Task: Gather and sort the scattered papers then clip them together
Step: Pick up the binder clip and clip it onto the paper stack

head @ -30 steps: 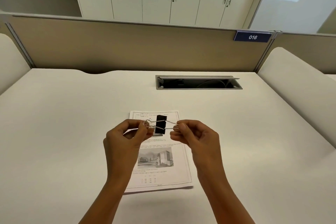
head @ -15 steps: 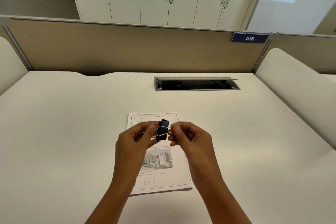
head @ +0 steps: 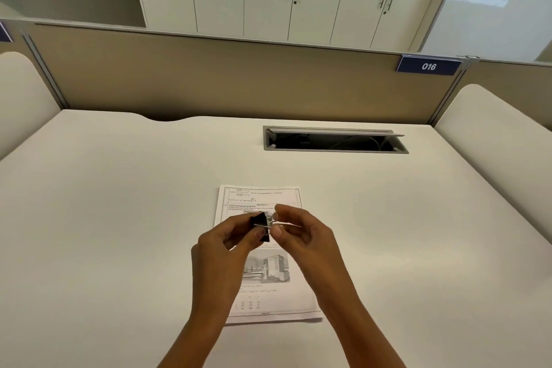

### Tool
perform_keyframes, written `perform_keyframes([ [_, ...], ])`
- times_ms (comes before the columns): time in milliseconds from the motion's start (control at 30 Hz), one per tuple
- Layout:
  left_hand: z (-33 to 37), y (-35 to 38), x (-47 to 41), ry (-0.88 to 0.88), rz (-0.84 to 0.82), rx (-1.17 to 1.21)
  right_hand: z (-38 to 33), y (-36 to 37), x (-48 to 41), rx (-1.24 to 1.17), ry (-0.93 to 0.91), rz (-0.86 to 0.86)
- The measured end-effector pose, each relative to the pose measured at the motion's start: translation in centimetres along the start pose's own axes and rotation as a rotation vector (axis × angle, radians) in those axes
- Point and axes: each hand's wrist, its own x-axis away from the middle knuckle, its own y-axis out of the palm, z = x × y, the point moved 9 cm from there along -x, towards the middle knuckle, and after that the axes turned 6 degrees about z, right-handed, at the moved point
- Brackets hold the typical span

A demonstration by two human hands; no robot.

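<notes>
A stack of printed papers point(head: 263, 278) lies squared up on the white desk point(head: 119, 233), its top sheet showing text and a greyscale picture. Both hands hover just above the stack's upper half. My left hand point(head: 222, 251) pinches the black body of a binder clip point(head: 261, 225) between thumb and fingers. My right hand point(head: 301, 236) grips the clip's silver wire handles, which point right. The clip is in the air and does not touch the papers. My forearms cover the lower middle of the stack.
An open cable hatch point(head: 334, 140) is set into the desk at the back right. A beige partition point(head: 239, 81) with a blue "016" sign point(head: 428, 66) closes the far side. Curved cream dividers stand at both sides. White cabinets line the wall behind.
The clip's wire handles were spread out to both sides; they are now folded together to the right. My hands have drawn closer, the left moving onto the black body.
</notes>
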Motion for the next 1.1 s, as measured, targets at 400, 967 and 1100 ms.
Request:
perform_keyframes([
  [400, -2.9, -0.4, -3.5, -0.036, 0.014, -0.124, 2.7, 2.6, -4.5, -0.082, -0.013, -0.017],
  [967, -9.7, 2.8, -10.9, -0.17, 0.044, -0.476, 8.2, 6.1, -14.7, 0.107, -0.279, 0.25],
  [1100, -10.7, 3.5, -11.8, -0.181, 0.013, -0.527, 9.2, 6.2, -15.3, 0.136, -0.294, 0.235],
])
